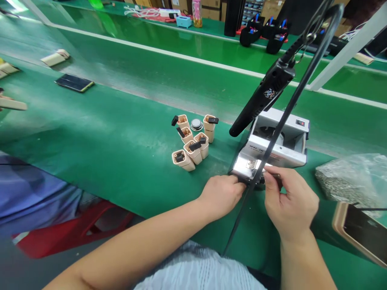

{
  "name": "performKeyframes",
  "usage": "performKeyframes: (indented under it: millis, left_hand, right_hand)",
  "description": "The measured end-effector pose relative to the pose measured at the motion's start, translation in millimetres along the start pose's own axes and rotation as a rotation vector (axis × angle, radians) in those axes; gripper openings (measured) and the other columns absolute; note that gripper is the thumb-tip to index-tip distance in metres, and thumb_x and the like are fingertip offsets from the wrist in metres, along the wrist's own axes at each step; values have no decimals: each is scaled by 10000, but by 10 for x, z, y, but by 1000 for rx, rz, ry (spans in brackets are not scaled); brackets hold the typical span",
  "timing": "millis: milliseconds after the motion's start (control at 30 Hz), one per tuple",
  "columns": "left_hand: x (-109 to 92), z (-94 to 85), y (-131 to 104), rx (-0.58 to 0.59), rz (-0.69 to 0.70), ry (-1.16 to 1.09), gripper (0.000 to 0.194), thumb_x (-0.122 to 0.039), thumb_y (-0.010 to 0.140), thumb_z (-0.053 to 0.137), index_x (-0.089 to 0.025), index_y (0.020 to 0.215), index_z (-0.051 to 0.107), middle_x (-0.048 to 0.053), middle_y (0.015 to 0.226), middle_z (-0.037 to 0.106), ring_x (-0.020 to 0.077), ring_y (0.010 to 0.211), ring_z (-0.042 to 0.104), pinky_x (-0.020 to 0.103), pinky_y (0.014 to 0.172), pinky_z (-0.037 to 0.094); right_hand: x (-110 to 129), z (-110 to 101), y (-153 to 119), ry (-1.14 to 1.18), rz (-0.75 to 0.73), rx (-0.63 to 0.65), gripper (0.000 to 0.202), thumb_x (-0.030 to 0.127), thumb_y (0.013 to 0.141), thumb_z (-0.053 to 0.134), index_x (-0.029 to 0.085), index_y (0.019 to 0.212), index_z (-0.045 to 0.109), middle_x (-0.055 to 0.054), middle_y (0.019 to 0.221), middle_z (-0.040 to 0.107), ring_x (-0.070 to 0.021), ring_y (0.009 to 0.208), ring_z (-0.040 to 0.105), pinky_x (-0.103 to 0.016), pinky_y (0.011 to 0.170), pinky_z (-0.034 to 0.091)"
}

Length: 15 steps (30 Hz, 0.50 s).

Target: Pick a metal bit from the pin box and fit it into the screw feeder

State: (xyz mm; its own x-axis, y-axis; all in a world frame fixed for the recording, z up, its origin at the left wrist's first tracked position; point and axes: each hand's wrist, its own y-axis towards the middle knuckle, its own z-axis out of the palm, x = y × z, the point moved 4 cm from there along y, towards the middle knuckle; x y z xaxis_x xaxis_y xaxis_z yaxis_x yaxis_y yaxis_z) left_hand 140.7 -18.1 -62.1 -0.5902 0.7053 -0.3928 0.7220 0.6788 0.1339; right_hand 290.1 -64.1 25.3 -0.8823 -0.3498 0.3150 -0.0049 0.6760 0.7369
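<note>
A silver screw feeder (273, 155) with a red switch stands on the green bench in front of me. My left hand (222, 195) has its fingers curled round the feeder's front left corner; the fingertips are partly hidden. At the feeder's front right, my right hand (292, 197) pinches something thin and dark between thumb and fingers, its tip close to the metal outlet plate (251, 164). A black electric screwdriver (263, 96) hangs above the feeder, its cable passing in front. Left of the feeder stand several upright cream plastic housings (185, 162) with black pieces at their open tops.
A round silver part (196, 124) lies among the housings. Right of the feeder are a clear bag of small screws (350, 177) and a phone-like device (363, 233). A dark phone (75, 82) lies at left. A person in blue (36, 193) sits beside a red stool (75, 231).
</note>
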Motion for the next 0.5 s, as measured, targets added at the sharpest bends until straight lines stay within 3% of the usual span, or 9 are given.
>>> performKeyframes:
  millis: [167,367,500]
  left_hand:
    - [-1,-43,19,21,-15,-53,192,-278,1070,615,-224,1035,797,47,934,811,233,840,779,310,646,534]
    - [4,-116,15,21,-36,-116,191,-303,1069,631,-221,1042,801,35,948,830,239,904,799,312,670,570]
    - [0,-114,20,36,-38,-148,187,-303,1054,656,-234,1100,824,34,923,821,241,917,803,308,671,578]
  right_hand:
    - [36,2,0,-20,-67,8,69,139,1109,662,162,1154,709,-40,1029,752,-172,895,746,-245,825,599]
    - [22,-90,-40,-53,29,-80,91,196,1120,673,161,1158,749,-43,983,742,-170,796,700,-259,736,554]
    - [17,-61,-36,-60,-28,-71,79,167,1102,682,170,1151,744,-41,988,749,-183,822,722,-262,759,579]
